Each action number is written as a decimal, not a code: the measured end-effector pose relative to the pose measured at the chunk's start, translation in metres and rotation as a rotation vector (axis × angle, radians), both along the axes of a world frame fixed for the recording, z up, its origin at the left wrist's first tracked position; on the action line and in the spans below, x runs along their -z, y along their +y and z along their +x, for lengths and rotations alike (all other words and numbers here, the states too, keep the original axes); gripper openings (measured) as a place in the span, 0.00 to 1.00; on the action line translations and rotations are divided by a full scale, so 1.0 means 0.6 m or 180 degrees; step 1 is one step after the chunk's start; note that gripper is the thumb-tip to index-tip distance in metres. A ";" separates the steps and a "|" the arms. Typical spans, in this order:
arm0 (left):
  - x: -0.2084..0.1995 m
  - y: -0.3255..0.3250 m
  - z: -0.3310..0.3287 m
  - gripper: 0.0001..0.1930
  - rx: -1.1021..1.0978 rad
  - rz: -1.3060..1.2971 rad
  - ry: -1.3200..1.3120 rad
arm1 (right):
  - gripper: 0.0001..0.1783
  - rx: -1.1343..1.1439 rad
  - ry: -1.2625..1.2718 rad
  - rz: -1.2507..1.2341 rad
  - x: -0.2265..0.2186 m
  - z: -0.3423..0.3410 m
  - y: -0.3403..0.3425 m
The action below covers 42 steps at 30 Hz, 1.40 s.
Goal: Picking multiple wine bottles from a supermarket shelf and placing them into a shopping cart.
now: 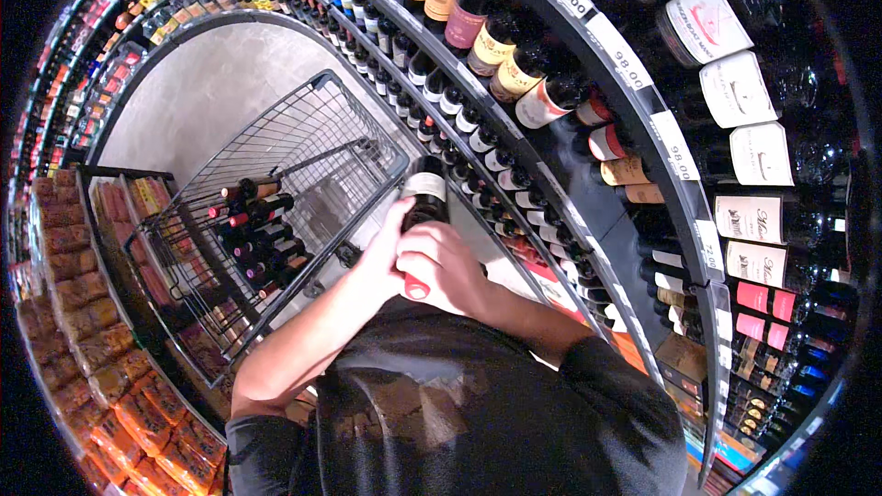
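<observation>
In front of my chest I hold a dark wine bottle (425, 191) with a pale label and a red capsule on its neck. The neck points back toward me, and the base faces away. My left hand (378, 253) is closed along the bottle's left side. Wrapped round the neck is my right hand (444, 266), with the red tip poking out below its fingers. To the left stands a wire shopping cart (266, 142). Several wine bottles (266, 234) lie piled in its near end, some with red or purple capsules.
Tall shelves of wine bottles (496, 46) with price strips (629, 64) curve along my right side. Stacks of orange packaged goods (138, 413) fill the lower left, close to the cart. More stocked shelves (175, 0) run along the far left, past the grey floor (202, 73).
</observation>
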<state>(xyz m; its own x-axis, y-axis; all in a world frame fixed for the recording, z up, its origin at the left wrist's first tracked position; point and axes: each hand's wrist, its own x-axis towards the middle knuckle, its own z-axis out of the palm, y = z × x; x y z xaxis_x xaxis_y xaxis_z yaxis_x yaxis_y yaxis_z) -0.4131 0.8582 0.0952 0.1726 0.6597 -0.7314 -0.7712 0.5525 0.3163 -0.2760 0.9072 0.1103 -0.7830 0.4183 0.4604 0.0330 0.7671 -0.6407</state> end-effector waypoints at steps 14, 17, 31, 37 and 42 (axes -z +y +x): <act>0.099 -0.129 -0.238 0.23 -0.0836 -0.0554 -0.0847 | 0.31 0.0003 -0.1620 0.0053 0.040 -0.222 -0.102; 0.149 -0.165 -0.284 0.25 -0.1182 -0.0455 -0.0674 | 0.29 -0.0218 -0.1939 0.0088 0.053 -0.284 -0.117; 0.328 -0.279 -0.402 0.22 -0.2077 0.0084 -0.1265 | 0.17 -0.0485 -0.2147 -0.0168 0.176 -0.474 -0.201; 0.373 -0.299 -0.429 0.23 -0.2105 -0.0304 -0.0997 | 0.17 -0.0544 -0.1828 -0.0494 0.247 -0.506 -0.222; 0.406 -0.335 -0.435 0.25 -0.2038 -0.0207 -0.0998 | 0.17 -0.0111 -0.2312 -0.0904 0.291 -0.533 -0.223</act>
